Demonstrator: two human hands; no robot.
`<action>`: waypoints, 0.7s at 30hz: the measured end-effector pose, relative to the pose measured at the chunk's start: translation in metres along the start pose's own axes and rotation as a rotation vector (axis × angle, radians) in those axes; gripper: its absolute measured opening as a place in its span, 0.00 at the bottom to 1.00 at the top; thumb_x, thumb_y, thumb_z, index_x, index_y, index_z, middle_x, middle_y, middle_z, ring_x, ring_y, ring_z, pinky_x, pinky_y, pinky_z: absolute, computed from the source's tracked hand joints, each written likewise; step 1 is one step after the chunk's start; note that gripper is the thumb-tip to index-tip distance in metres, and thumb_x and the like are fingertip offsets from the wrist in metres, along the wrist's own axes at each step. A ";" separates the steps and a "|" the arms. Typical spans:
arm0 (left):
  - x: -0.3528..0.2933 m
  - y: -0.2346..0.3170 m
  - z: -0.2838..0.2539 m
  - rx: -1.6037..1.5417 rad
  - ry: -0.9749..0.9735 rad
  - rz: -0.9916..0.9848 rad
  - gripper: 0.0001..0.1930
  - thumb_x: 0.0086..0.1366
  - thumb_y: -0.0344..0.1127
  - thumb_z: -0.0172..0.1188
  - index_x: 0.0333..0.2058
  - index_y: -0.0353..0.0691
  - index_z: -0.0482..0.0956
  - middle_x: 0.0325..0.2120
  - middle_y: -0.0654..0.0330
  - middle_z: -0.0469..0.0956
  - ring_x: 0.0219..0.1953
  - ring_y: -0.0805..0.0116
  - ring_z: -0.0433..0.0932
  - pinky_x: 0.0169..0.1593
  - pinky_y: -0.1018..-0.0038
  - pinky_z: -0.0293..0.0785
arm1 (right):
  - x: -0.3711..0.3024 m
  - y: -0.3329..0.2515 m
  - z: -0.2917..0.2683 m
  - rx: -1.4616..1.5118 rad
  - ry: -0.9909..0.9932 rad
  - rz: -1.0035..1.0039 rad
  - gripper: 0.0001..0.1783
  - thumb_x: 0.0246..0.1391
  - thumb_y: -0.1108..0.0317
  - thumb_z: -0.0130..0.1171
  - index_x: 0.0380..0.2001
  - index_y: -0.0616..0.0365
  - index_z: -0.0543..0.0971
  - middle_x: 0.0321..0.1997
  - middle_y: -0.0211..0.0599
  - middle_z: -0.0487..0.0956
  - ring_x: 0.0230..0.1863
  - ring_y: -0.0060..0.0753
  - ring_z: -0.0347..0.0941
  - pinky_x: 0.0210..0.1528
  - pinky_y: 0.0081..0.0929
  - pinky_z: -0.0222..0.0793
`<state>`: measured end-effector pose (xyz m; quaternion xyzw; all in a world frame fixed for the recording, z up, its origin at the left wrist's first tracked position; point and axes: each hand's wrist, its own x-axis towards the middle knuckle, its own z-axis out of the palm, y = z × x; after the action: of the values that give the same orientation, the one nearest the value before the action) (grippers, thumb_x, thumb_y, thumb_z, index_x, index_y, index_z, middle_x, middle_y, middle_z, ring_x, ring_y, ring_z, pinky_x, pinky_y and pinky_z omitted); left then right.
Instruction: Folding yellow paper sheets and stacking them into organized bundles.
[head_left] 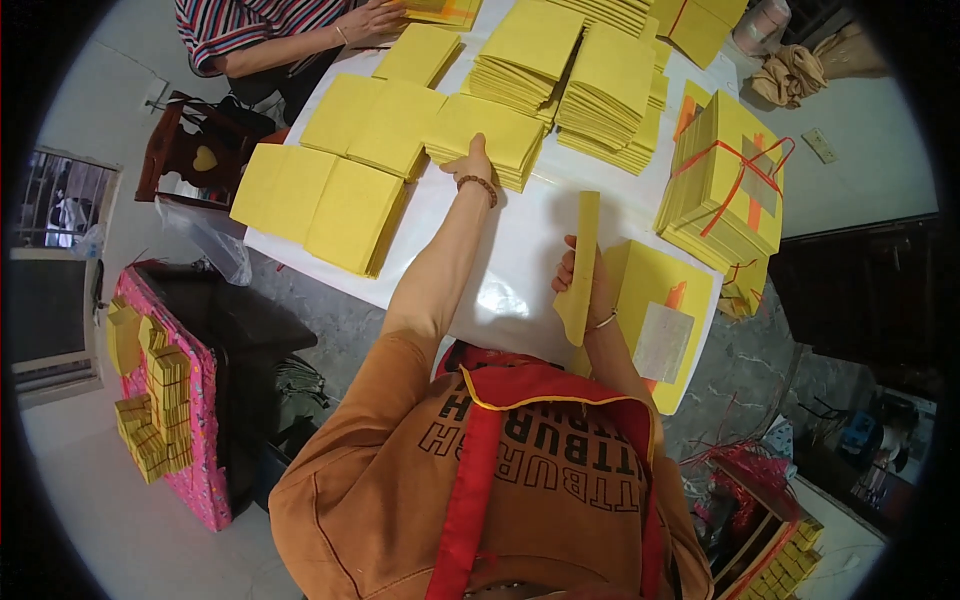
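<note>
My left hand (470, 166), with a brown bead bracelet at the wrist, reaches forward to the near edge of a stack of yellow paper (490, 132). Its visible fingers are spread against that edge; part of the hand is hard to make out. My right hand (568, 272) is closed around a thin sheaf of yellow paper (584, 270), held upright and seen nearly edge-on. Beneath and right of that hand lies a large yellow bundle (668, 320) with a grey panel and orange marks. More yellow stacks (352, 212) sit left of my left hand.
A white-covered table (540, 210) bears tall yellow stacks (607, 85) at the back and a red-tied bundle (722, 180) at right. Across it, a person's hand (372, 18) rests by yellow paper. A pink-covered surface (205, 420) with small bundles stands at left.
</note>
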<state>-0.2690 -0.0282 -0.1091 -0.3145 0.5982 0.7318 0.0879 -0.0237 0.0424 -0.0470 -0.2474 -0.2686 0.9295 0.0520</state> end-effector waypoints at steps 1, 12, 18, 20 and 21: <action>0.004 0.001 -0.001 0.103 -0.018 -0.010 0.60 0.42 0.52 0.67 0.62 0.31 0.34 0.58 0.42 0.56 0.57 0.51 0.62 0.59 0.64 0.61 | 0.001 0.000 -0.003 0.000 -0.009 0.004 0.20 0.59 0.51 0.47 0.43 0.56 0.71 0.20 0.24 0.63 0.18 0.17 0.58 0.20 0.17 0.58; -0.017 0.016 0.003 -0.145 -0.133 -0.115 0.32 0.51 0.35 0.66 0.53 0.33 0.64 0.48 0.55 0.71 0.47 0.60 0.73 0.48 0.67 0.72 | -0.015 -0.023 0.015 -0.102 0.146 -0.067 0.21 0.56 0.45 0.50 0.37 0.51 0.72 0.16 0.20 0.63 0.14 0.14 0.58 0.16 0.14 0.54; -0.013 0.015 -0.013 -0.314 -0.358 0.007 0.27 0.57 0.43 0.62 0.52 0.40 0.66 0.48 0.59 0.72 0.48 0.63 0.72 0.49 0.66 0.70 | -0.013 -0.030 0.016 -0.219 0.132 -0.127 0.20 0.56 0.45 0.51 0.35 0.51 0.74 0.20 0.21 0.70 0.17 0.15 0.63 0.19 0.15 0.61; -0.008 0.011 -0.026 -0.335 -0.360 0.036 0.28 0.58 0.48 0.59 0.53 0.40 0.65 0.48 0.59 0.71 0.49 0.64 0.71 0.49 0.66 0.70 | -0.010 -0.028 0.014 -0.190 0.068 -0.118 0.15 0.57 0.53 0.53 0.35 0.55 0.74 0.28 0.25 0.74 0.27 0.16 0.69 0.28 0.16 0.67; -0.032 0.015 -0.029 -0.267 -0.381 -0.046 0.31 0.59 0.52 0.56 0.54 0.37 0.62 0.48 0.56 0.71 0.47 0.63 0.72 0.46 0.67 0.72 | -0.008 -0.029 0.008 -0.176 0.093 -0.132 0.15 0.57 0.53 0.53 0.35 0.55 0.74 0.28 0.25 0.74 0.27 0.16 0.69 0.28 0.16 0.67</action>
<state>-0.2412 -0.0515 -0.0810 -0.1930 0.4612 0.8484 0.1736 -0.0215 0.0617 -0.0228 -0.2759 -0.3621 0.8843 0.1035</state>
